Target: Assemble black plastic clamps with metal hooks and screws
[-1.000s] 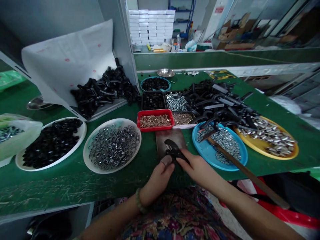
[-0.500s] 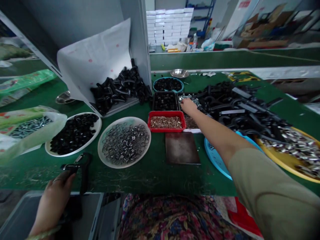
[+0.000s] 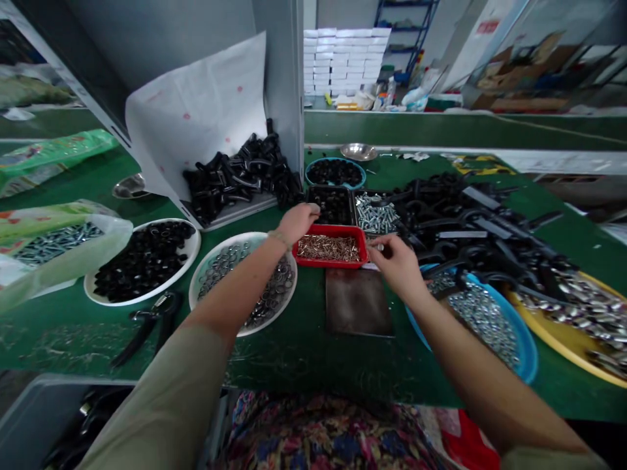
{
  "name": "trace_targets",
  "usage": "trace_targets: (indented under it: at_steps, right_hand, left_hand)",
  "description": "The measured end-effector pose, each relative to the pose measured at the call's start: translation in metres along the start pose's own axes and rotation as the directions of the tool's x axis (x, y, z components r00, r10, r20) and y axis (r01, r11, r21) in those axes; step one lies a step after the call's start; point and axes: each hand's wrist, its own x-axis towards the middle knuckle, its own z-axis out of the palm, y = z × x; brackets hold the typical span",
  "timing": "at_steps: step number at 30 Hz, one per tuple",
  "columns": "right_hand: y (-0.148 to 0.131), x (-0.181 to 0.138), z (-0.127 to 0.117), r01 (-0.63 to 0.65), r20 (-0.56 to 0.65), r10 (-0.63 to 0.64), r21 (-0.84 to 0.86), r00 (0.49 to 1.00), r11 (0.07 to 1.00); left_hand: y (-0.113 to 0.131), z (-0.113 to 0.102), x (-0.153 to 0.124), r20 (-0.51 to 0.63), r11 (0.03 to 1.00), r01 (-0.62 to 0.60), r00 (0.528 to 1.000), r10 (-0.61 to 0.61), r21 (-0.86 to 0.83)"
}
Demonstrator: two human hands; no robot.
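Note:
My left hand (image 3: 298, 220) reaches forward over the white plate of metal rings (image 3: 223, 261), its fingers curled at the edge of the black tray of small black parts (image 3: 333, 203). My right hand (image 3: 399, 259) hovers just right of the red tray of copper pins (image 3: 329, 249), fingers pinched on something small that I cannot make out. A dark metal plate (image 3: 356, 303) lies on the green table below both hands. A black plier-like assembled part (image 3: 147, 322) lies at the table's near left edge, apart from both hands.
A white plate of black rings (image 3: 142, 261) sits left; a tray of silver screws (image 3: 375, 213), a heap of black handles (image 3: 465, 222), a blue plate of nuts (image 3: 484, 326) and a yellow plate of metal pieces (image 3: 578, 307) sit right. A grey bin (image 3: 44, 424) stands below left.
My left hand has left the black plier-like part at the near left edge and reached forward to the black tray. My right hand has drawn back from the screw tray, pinched.

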Motion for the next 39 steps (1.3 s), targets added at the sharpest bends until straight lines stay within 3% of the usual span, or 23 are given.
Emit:
trace_targets:
  at_steps: [3,7,11,17,25,28,30,31,32,34,36,37,39]
  right_hand:
    - [-0.001,-0.061,-0.021,-0.057,-0.02,0.057,0.025,0.998,0.998]
    - [0.013,-0.104,-0.043,-0.169,-0.079,0.172,0.044,0.982,0.985]
    - [0.022,-0.102,-0.048,-0.187,-0.129,0.203,0.125,0.971,0.974]
    - [0.013,-0.086,-0.041,-0.101,-0.158,0.131,0.182,0.979,0.978]
    - [0.007,-0.092,-0.041,-0.1,-0.152,0.13,0.192,0.98,0.976]
    - [0.004,-0.095,-0.04,-0.08,-0.158,0.111,0.187,0.981,0.979]
    - [0.001,-0.096,-0.038,-0.051,-0.178,0.081,0.167,0.981,0.985]
    - [-0.001,-0.096,-0.036,-0.032,-0.186,0.06,0.149,0.981,0.988]
    - [-0.003,-0.097,-0.033,-0.011,-0.188,0.035,0.126,0.982,0.992]
    - [-0.006,-0.097,-0.027,0.033,-0.173,-0.02,0.075,0.985,0.997]
    - [-0.007,-0.098,-0.021,0.079,-0.156,-0.075,0.019,0.985,0.997]
    - [-0.007,-0.098,-0.019,0.104,-0.156,-0.105,-0.009,0.982,0.994]
    - [-0.004,-0.101,-0.015,0.163,-0.159,-0.173,-0.077,0.972,0.984]
  left_hand:
    - [0.028,0.029,0.074,0.09,1.0,0.012,0.996,-0.015,0.029]
    - [0.038,0.055,0.1,0.151,0.992,0.07,0.985,-0.084,0.101]
    - [0.035,0.06,0.104,0.183,0.982,0.106,0.974,-0.134,0.157]
    - [0.027,0.06,0.101,0.161,0.988,0.108,0.979,-0.124,0.107]
    - [0.023,0.048,0.091,-0.009,0.983,0.11,0.994,-0.113,-0.149]
    - [0.036,0.039,0.076,-0.067,0.964,0.07,0.994,-0.09,-0.258]
    - [0.053,0.039,0.05,-0.071,0.929,0.014,0.997,-0.043,-0.371]
    - [0.065,0.041,0.032,-0.053,0.884,-0.011,0.999,-0.015,-0.467]
    - [0.077,0.045,0.012,-0.022,0.772,-0.034,0.999,0.025,-0.634]
    - [0.101,0.053,-0.034,0.094,0.38,0.053,0.991,0.091,-0.923]
    - [0.121,0.06,-0.076,0.193,0.026,0.191,0.978,0.079,-0.981]
    - [0.129,0.062,-0.093,0.222,-0.099,0.227,0.973,0.057,-0.969]
    - [0.14,0.065,-0.116,0.249,-0.259,0.238,0.969,-0.009,-0.936]
